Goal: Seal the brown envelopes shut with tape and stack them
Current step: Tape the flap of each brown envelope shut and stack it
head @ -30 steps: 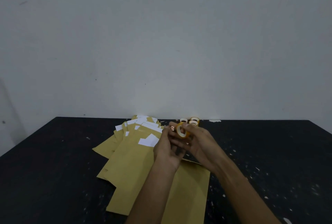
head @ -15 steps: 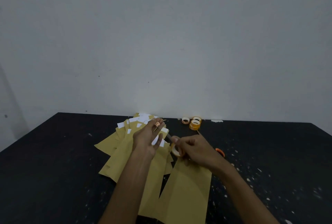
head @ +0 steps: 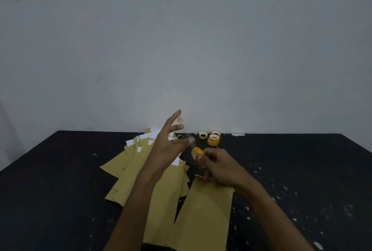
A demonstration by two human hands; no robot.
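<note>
1. At centre frame, the left hand (head: 165, 150) is raised with its fingers straight and spread. The red-printed end of the tape strip (head: 179, 119) seems stuck at the index fingertip (head: 178, 112); I cannot tell whether a second finger pinches it.
2. Just right and lower, the right hand (head: 219, 168) curls its fingers round the orange tape roll (head: 196, 153), the clear strip stretched between the two hands.
3. Below the right hand lies a single brown envelope (head: 203, 214) on the black table (head: 60, 190); the fanned envelopes (head: 136, 172) spread to the left, beneath the left arm.
4. Spare tape rolls (head: 213, 139) sit near the wall.
5. Risk, as I judge it: the strip could curl onto itself or peel off the fingertip, and landing askew would leave the flap partly open.
</note>
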